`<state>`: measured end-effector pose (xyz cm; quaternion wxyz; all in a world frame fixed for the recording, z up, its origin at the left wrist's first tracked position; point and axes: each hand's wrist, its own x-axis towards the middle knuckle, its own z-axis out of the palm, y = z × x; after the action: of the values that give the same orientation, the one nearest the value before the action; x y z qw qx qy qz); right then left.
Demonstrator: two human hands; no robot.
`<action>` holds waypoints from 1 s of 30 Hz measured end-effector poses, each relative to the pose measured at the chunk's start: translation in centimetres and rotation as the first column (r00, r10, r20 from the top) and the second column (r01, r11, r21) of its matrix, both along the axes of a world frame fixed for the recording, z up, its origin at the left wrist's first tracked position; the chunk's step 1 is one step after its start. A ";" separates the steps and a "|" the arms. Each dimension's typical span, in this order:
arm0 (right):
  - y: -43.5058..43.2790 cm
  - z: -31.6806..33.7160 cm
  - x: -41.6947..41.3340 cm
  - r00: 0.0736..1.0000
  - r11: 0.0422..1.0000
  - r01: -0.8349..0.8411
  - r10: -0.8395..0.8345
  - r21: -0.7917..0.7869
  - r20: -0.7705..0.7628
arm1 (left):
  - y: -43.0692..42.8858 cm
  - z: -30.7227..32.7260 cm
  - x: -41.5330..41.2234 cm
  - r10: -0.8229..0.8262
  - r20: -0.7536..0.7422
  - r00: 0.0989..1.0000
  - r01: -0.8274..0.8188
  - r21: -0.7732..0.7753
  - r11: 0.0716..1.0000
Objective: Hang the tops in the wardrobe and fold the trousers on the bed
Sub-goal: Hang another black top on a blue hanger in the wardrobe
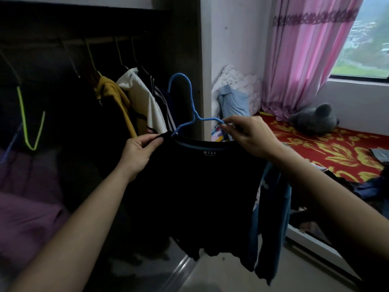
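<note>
A black top [202, 186] with a blue-trimmed collar hangs in front of me, between my two hands. My left hand [140, 151] pinches its left shoulder at the collar. My right hand [250, 134] grips the right arm of a blue wire hanger [185, 102], whose left arm runs down into the collar. The hanger's hook points up, just in front of the open wardrobe [84, 81]. Another blue garment [271, 218] hangs under my right forearm.
In the wardrobe a rail [69, 42] carries a mustard top [113, 98], a white top [143, 102] and a bare green hanger [27, 123]. The bed [328, 148] with a red-and-yellow cover lies to the right, with clothes, a grey plush toy [313, 119] and a pink curtain [301, 60].
</note>
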<state>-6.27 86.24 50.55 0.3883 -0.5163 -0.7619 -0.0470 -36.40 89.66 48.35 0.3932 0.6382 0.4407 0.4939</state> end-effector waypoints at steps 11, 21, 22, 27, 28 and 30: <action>3.5 3.8 -10.9 0.862 0.755 -0.413 0.144 -0.509 -0.486 | 4.8 -2.5 -10.2 0.188 -0.221 0.957 -0.141 0.211 0.967; 7.9 6.6 -24.2 0.400 0.281 -0.879 -0.003 -0.384 -0.917 | 10.4 4.1 -20.4 0.430 -0.614 0.662 -0.254 0.357 0.899; 8.4 6.8 -25.5 0.382 0.310 -0.880 0.010 -0.360 -0.924 | 10.5 5.2 -21.2 0.475 -0.598 0.646 -0.246 0.426 0.871; 12.2 8.2 -31.1 0.322 0.448 -0.859 0.098 -0.247 -0.942 | 11.2 10.8 -24.0 0.776 -0.389 0.496 -0.321 0.748 0.581; 13.1 8.6 -32.0 0.296 0.441 -0.869 0.099 -0.224 -0.950 | 11.8 11.7 -24.6 0.802 -0.397 0.447 -0.325 0.763 0.559; 14.9 9.3 -33.8 0.240 0.414 -0.893 0.101 -0.179 -0.965 | 12.9 13.2 -25.9 0.827 -0.473 0.303 -0.333 0.761 0.557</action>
<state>-40.07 101.14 59.85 0.4527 -0.2502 -0.5322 0.6703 -62.30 102.54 61.56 -0.2638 0.6462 0.6198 0.3589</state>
